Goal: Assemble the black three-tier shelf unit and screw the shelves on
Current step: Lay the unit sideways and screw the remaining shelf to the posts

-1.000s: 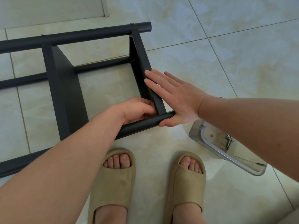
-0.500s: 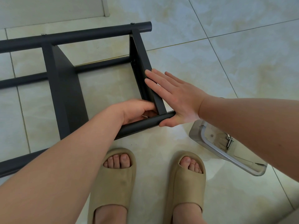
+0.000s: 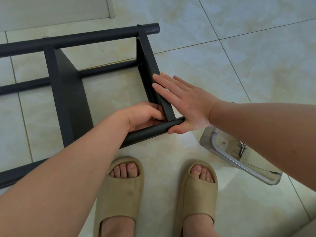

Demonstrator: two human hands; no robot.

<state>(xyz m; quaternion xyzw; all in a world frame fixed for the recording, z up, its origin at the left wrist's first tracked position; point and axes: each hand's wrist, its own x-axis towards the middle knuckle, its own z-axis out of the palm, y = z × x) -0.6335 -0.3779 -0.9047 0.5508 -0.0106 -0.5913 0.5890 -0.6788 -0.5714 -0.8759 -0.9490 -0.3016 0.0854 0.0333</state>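
here the black shelf unit (image 3: pixel 68 103) lies on its side on the tiled floor (image 3: pixel 239 65), just ahead of the person's feet in tan slippers (image 3: pixel 123 194). the right hand (image 3: pixel 184 106) is laid flat against the outer face of the end shelf (image 3: pixel 150 65), fingers (image 3: pixel 164 82) straight and together, thumb under the tip of the near tube (image 3: pixel 147 132). the left hand (image 3: pixel 143 117) reaches into the inner corner where that shelf meets the tube; its fingers (image 3: pixel 156 115) are curled there, but whether they pinch a screw or anything else is hidden. the frame looks like stiff painted metal, light enough to shift with one hand, yet long and awkward, and its smooth tubes would likely roll or slide on the glossy tiles. the tubes seem the best place to grip for moving it; a flat palm on a shelf face suits steadying. the thin shelf edges and open tube ends look hard, so fingers in that tight corner have little room to turn. to the right, near the right forearm, a clear tray (image 3: pixel 206 140) with loose screws (image 3: pixel 242 148) sits close enough to be knocked. beyond the far tube (image 3: pixel 85 40) the floor runs open to the wall (image 3: pixel 51 7), and bare tile lies to the right.
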